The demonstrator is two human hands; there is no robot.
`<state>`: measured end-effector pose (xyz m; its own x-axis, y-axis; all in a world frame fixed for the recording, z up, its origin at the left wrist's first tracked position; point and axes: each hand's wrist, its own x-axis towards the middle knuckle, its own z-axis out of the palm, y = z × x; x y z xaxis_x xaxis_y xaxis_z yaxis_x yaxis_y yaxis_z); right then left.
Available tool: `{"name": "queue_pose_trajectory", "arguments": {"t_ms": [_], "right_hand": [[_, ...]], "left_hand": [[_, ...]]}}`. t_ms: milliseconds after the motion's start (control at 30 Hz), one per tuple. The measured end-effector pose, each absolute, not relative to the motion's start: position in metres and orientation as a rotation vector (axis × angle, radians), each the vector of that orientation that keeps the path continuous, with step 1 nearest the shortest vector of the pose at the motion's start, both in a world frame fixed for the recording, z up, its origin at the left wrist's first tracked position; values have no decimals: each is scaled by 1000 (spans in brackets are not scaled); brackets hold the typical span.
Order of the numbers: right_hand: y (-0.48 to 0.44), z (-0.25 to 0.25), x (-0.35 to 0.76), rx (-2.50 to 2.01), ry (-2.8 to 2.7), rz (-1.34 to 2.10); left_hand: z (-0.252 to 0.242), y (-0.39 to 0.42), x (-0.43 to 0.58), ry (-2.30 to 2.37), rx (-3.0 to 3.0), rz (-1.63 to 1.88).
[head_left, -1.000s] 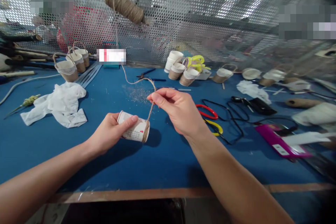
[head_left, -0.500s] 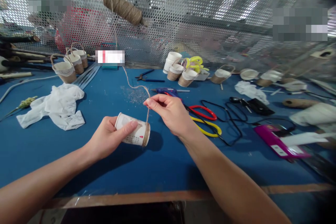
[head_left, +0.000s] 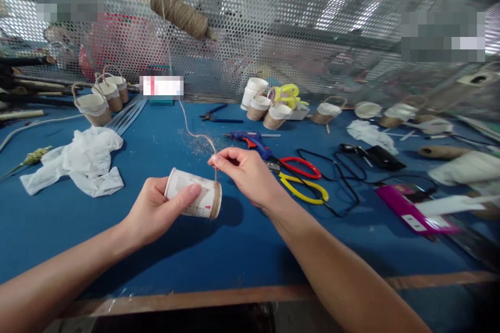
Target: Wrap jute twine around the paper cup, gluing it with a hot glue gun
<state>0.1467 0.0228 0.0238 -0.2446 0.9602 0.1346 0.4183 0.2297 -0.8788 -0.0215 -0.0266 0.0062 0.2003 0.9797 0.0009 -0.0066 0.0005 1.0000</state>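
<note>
My left hand [head_left: 160,208] is closed around a white printed paper cup [head_left: 199,195], held on its side with the base end toward the right. Several turns of brown twine [head_left: 215,200] wrap the cup near that end. Just above it, my right hand [head_left: 242,174] pinches the strand between thumb and forefinger. From there the strand [head_left: 186,124] runs slack across the table and up to a large twine spool [head_left: 177,11] mounted at the mesh panel. A blue glue gun [head_left: 250,139] lies just beyond my right hand.
Red-and-yellow-handled pliers [head_left: 304,189] and a black cable lie right of my hand. Black-blue pliers [head_left: 221,114] rest behind. Twine-wrapped cups with handles [head_left: 94,109] stand at the back left, others [head_left: 275,114] at the back centre. White cloth [head_left: 82,158] lies left, a magenta box [head_left: 414,213] right.
My right hand has come slightly down and left with the twine, nearer the cup. The cup is still in my left hand, and the view has shifted a little.
</note>
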Motion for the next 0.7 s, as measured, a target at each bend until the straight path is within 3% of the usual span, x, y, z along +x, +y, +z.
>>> {"name": "queue_pose_trajectory", "arguments": {"t_ms": [333, 700], "right_hand": [[23, 17, 145, -1250, -1817, 1033], [23, 6, 137, -1299, -1768, 1183]], "left_hand": [[7, -27, -24, 1130, 1429, 1129], [5, -25, -23, 1050, 1173, 1186]]}}
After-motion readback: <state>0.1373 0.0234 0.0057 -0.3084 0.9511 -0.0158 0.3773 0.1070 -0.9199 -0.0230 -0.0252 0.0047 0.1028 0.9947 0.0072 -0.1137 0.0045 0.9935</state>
